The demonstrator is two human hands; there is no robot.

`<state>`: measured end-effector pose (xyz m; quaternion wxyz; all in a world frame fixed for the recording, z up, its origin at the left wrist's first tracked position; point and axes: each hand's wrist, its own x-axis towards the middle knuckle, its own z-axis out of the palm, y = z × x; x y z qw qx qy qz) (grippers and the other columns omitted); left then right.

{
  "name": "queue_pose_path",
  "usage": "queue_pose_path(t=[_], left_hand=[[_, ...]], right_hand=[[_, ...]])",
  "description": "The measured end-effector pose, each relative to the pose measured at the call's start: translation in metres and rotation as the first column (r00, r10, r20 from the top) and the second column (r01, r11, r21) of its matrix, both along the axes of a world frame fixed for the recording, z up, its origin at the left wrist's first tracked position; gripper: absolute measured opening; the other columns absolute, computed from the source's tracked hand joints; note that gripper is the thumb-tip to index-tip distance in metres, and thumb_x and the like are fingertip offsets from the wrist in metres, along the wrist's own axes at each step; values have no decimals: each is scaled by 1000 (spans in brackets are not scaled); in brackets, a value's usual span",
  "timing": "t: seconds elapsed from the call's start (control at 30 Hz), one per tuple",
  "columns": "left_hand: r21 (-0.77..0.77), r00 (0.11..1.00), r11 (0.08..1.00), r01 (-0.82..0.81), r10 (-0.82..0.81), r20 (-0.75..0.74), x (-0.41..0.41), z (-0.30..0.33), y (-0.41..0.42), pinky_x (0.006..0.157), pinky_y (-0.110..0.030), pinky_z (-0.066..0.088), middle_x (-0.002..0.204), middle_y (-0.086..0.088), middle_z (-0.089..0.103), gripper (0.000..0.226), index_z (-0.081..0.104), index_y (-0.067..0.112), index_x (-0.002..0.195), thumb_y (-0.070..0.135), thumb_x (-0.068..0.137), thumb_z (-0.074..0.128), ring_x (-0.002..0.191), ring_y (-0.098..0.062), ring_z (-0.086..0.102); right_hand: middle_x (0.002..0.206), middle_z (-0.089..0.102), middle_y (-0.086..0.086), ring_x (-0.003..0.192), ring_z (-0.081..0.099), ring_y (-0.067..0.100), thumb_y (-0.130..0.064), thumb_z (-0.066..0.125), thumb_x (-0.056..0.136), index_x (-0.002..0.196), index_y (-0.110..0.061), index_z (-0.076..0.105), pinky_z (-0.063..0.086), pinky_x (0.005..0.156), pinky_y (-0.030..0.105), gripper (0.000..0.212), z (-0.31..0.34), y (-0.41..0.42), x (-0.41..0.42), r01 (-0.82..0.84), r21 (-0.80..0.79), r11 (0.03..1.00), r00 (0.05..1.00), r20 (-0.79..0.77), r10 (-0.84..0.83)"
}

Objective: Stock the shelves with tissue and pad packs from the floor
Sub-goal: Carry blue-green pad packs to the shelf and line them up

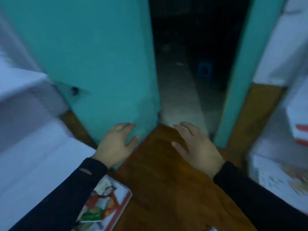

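Our left hand (116, 144) spreads relaxed fingers beside the teal door (93, 64) edge; our right hand (196, 147) hangs open, empty, over bare floor (166, 180). White packs (33, 164) crowd both sides, leaving a narrow gap.

I see a door (93, 55) ahead on the left, a doorway (191, 64) to its right, boxes (283, 172) at far right.

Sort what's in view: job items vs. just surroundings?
Job:
- printed pack on the floor under the left sleeve
- white packs at right, blurred
- left hand and right hand, both empty

Surroundings:
- teal door
- wooden floor
- dark room beyond
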<state>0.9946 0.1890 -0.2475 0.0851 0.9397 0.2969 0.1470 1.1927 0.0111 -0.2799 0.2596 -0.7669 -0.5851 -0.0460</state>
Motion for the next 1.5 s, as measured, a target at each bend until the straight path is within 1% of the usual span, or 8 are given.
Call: queue_pose_path(t=[0.27, 0.4, 0.53, 0.73, 0.93, 1.1, 1.37, 1.5], left_hand=[[172, 915, 898, -405, 396, 83, -195, 157, 7, 101, -32, 35, 133, -2, 54, 74, 49, 19, 136, 65, 83, 25, 123, -23, 47], [218, 838, 810, -545, 530, 129, -276, 192, 21, 103, -34, 37, 136, -1, 53, 65, 48, 21, 137, 59, 86, 36, 125, -22, 45], [239, 766, 729, -642, 625, 151, -347, 217, 53, 103, -32, 34, 138, -2, 51, 54, 46, 21, 139, 50, 93, 46, 129, -21, 42], [238, 683, 660, -712, 730, 17, -429, 241, 127, 96, -35, 40, 128, -5, 54, 55, 44, 22, 137, 49, 90, 51, 120, -25, 47], [179, 644, 649, -739, 759, -92, -460, 249, 195, 102, -37, 37, 137, -9, 47, 62, 36, 21, 143, 49, 90, 51, 126, -28, 42], [156, 562, 592, -791, 803, -199, -464, 249, 238, 99, -38, 40, 132, -11, 50, 58, 43, 20, 136, 55, 90, 46, 122, -29, 46], [146, 383, 480, -865, 820, -425, -431, 242, 265, 104, -40, 36, 137, -8, 52, 58, 43, 25, 137, 61, 94, 31, 124, -28, 49], [91, 426, 525, -846, 771, -474, -428, 245, 274, 107, -44, 32, 139, 2, 50, 55, 41, 36, 135, 58, 85, 47, 127, -25, 46]], right_hand=[[133, 51, 12, 120, 51, 31, -48, 42, 87, 134, -13, 50, 42, 103, 40, 59, 155, 114, -134, -380, 176, 908, 924, 121, 363], [131, 51, 10, 120, 50, 27, -49, 41, 86, 134, -13, 50, 42, 103, 37, 60, 195, 159, -202, -535, 193, 822, 844, 165, 511], [124, 56, 10, 113, 55, 27, -31, 59, 84, 128, -10, 56, 47, 96, 38, 50, 217, 210, -267, -641, 230, 732, 768, 190, 612], [138, 46, 3, 126, 44, 20, -47, 44, 90, 141, -18, 43, 33, 106, 27, 59, 235, 297, -352, -687, 136, 714, 726, 184, 663], [139, 44, 2, 126, 44, 20, -38, 55, 92, 143, -19, 38, 32, 107, 26, 57, 238, 371, -393, -693, 57, 718, 715, 182, 675], [141, 42, 3, 128, 41, 19, -37, 57, 91, 144, -19, 37, 29, 106, 23, 59, 243, 428, -408, -743, -17, 669, 657, 173, 734], [160, 9, 2, 147, 7, 22, -43, 50, 94, 152, -25, 15, 12, 118, 35, 71, 236, 504, -436, -817, -303, 491, 451, 196, 871], [151, 30, 3, 138, 28, 26, -46, 55, 89, 149, -26, 26, 27, 112, 37, 70, 235, 525, -420, -810, -357, 466, 420, 202, 885]])
